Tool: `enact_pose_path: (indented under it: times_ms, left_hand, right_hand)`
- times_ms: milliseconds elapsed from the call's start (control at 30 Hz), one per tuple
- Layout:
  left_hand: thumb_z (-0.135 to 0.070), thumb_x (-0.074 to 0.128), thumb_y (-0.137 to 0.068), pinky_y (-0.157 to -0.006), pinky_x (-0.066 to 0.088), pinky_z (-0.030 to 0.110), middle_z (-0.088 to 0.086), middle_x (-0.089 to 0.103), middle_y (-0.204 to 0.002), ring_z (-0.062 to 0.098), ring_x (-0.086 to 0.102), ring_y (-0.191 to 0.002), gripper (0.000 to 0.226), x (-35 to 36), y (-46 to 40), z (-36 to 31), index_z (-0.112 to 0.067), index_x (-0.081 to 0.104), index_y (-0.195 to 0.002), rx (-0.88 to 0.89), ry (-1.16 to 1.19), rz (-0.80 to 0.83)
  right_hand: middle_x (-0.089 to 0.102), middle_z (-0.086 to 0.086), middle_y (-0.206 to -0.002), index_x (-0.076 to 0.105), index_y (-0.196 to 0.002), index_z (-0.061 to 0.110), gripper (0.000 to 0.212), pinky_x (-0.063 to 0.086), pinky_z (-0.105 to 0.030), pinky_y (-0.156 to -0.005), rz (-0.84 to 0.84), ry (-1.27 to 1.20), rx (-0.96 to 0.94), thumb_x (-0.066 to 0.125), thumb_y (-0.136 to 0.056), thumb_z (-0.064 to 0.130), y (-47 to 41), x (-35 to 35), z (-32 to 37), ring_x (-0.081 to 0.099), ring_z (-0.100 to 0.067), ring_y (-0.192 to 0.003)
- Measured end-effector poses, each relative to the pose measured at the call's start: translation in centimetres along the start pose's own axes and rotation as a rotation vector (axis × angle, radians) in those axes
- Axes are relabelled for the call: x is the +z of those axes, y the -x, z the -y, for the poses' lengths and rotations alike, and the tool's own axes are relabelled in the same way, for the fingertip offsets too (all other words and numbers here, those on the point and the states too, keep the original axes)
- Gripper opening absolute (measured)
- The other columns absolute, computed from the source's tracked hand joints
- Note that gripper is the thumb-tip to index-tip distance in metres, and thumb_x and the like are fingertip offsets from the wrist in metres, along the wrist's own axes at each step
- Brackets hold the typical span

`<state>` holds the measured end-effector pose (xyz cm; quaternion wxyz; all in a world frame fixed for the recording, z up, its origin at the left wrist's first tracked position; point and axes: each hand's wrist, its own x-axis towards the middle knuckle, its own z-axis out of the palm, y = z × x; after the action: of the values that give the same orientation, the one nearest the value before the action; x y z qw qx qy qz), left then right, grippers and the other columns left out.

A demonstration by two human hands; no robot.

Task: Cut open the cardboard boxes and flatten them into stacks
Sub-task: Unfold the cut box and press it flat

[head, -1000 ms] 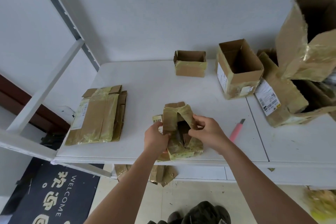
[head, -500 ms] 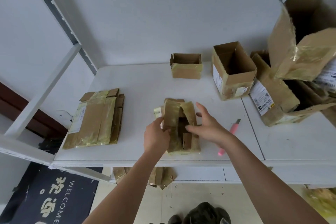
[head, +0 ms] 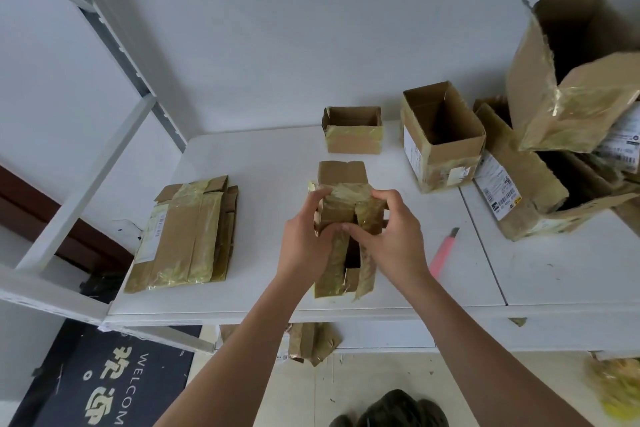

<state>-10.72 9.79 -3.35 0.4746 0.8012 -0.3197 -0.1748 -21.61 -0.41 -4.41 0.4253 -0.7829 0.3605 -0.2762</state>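
A small taped cardboard box (head: 343, 177), cut open, lies lengthwise near the front edge of the white table (head: 263, 163). My left hand (head: 306, 239) grips its left side and my right hand (head: 389, 236) grips its right side, fingers curled over its top and thumbs at the slit in the middle. A stack of flattened boxes (head: 187, 236) lies at the table's left. A pink utility knife (head: 443, 251) rests on the table just right of my right hand.
Two open boxes stand at the back: a low one (head: 353, 130) and a taller one (head: 443, 139). Larger torn boxes (head: 554, 121) pile up at the right. A white shelf frame (head: 86, 191) rises at left. Cardboard scraps (head: 311, 343) lie under the table.
The box has been laid down flatter on the table, its far flap now pointing away. Both hands moved forward and now grip the box from above.
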Motion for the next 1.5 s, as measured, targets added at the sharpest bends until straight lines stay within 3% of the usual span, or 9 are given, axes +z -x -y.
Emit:
enact_pose_path:
  times_ms: [300, 433, 500, 600, 733, 800, 900, 1267, 1500]
  left_hand:
    - [0.005, 0.059, -0.091, -0.063, 0.05, 0.013, -0.007, 0.069, -0.092, 0.009, 0.066, -0.082, 0.05, -0.5, -0.1, 0.5, -0.038, 0.049, -0.114, -0.005, 0.062, 0.012]
    - [0.003, 0.059, -0.091, -0.072, 0.057, 0.027, 0.003, 0.07, -0.1, 0.021, 0.067, -0.091, 0.055, -1.1, -0.8, 1.1, -0.043, 0.05, -0.119, -0.029, 0.089, 0.046]
    - [-0.002, 0.062, -0.092, -0.08, 0.056, 0.026, 0.0, 0.066, -0.116, 0.016, 0.066, -0.099, 0.062, -0.8, -0.9, 0.9, -0.043, 0.042, -0.133, -0.039, 0.088, 0.038]
    - [-0.017, 0.07, -0.089, -0.084, 0.052, 0.032, -0.003, 0.049, -0.129, 0.012, 0.058, -0.099, 0.067, 0.0, -0.7, 0.7, -0.037, 0.034, -0.142, -0.015, -0.114, -0.03]
    - [-0.042, 0.074, -0.083, -0.084, 0.055, 0.039, -0.001, 0.037, -0.131, 0.019, 0.055, -0.107, 0.055, 0.5, 0.3, 0.9, -0.029, 0.051, -0.131, -0.055, -0.542, 0.123]
    - [-0.046, 0.074, -0.082, -0.087, 0.05, 0.034, -0.001, 0.037, -0.126, 0.02, 0.048, -0.113, 0.055, 0.3, 0.3, 1.3, -0.026, 0.055, -0.129, -0.075, -0.651, 0.134]
    - [-0.047, 0.073, -0.083, -0.086, 0.044, 0.03, -0.002, 0.04, -0.119, 0.019, 0.045, -0.111, 0.054, -0.1, 0.2, 1.5, -0.023, 0.057, -0.128, -0.041, -0.73, 0.144]
    - [-0.036, 0.062, -0.093, -0.081, 0.044, 0.03, 0.002, 0.05, -0.118, 0.021, 0.055, -0.106, 0.044, 1.0, -0.2, 0.8, -0.018, 0.047, -0.131, 0.122, -1.049, 0.196]
    - [-0.02, 0.047, -0.096, -0.067, 0.049, 0.03, 0.002, 0.063, -0.085, 0.02, 0.061, -0.078, 0.019, -1.0, -1.0, 1.5, -0.016, 0.066, -0.099, -0.029, -0.705, 0.242]
  right_hand:
    - [0.068, 0.014, -0.11, 0.064, -0.122, 0.026, 0.047, 0.051, -0.021, -0.088, 0.206, -0.224, 0.072, 0.072, -0.08, 0.006, -0.5, -2.9, -0.2, 0.06, 0.005, -0.107]
    - [0.062, 0.025, -0.078, 0.065, -0.12, 0.036, 0.05, 0.038, -0.016, -0.06, 0.283, -0.345, 0.089, 0.053, -0.093, -0.005, 0.2, -4.3, -1.5, 0.045, -0.009, -0.059]
    - [0.071, 0.016, -0.098, 0.066, -0.117, 0.038, 0.05, 0.048, -0.028, -0.071, 0.249, -0.463, 0.156, 0.053, -0.095, -0.006, 0.3, -4.4, -2.3, 0.054, -0.028, -0.072]
    - [0.068, -0.003, -0.112, 0.066, -0.108, 0.036, 0.044, 0.057, -0.036, -0.08, 0.092, -0.597, 0.379, 0.054, -0.095, -0.004, 0.7, -3.0, -3.9, 0.066, -0.02, -0.095]
    - [0.062, 0.005, -0.111, 0.062, -0.114, 0.029, 0.033, 0.054, -0.033, -0.093, 0.059, -0.332, 0.394, 0.06, -0.094, 0.003, 2.1, -1.4, -6.1, 0.062, -0.018, -0.11]
    - [0.055, 0.001, -0.119, 0.062, -0.121, 0.015, 0.034, 0.044, -0.018, -0.093, 0.022, -0.036, 0.274, 0.066, -0.09, 0.003, 2.5, -1.2, -6.6, 0.057, -0.018, -0.115]
    - [0.05, -0.006, -0.134, 0.061, -0.129, 0.011, 0.046, 0.043, -0.025, -0.099, 0.019, 0.278, 0.005, 0.069, -0.086, 0.001, 2.1, -1.0, -6.3, 0.049, -0.021, -0.124]
    - [0.06, -0.003, -0.132, 0.058, -0.135, 0.012, 0.049, 0.046, -0.039, -0.107, 0.108, 0.275, -0.056, 0.072, -0.087, 0.012, 1.1, 0.0, -5.8, 0.058, -0.02, -0.121]
    - [0.06, -0.002, -0.13, 0.056, -0.135, 0.013, 0.049, 0.047, -0.032, -0.105, 0.103, 0.231, -0.046, 0.071, -0.088, 0.013, 1.3, 0.2, -6.0, 0.058, -0.018, -0.118]
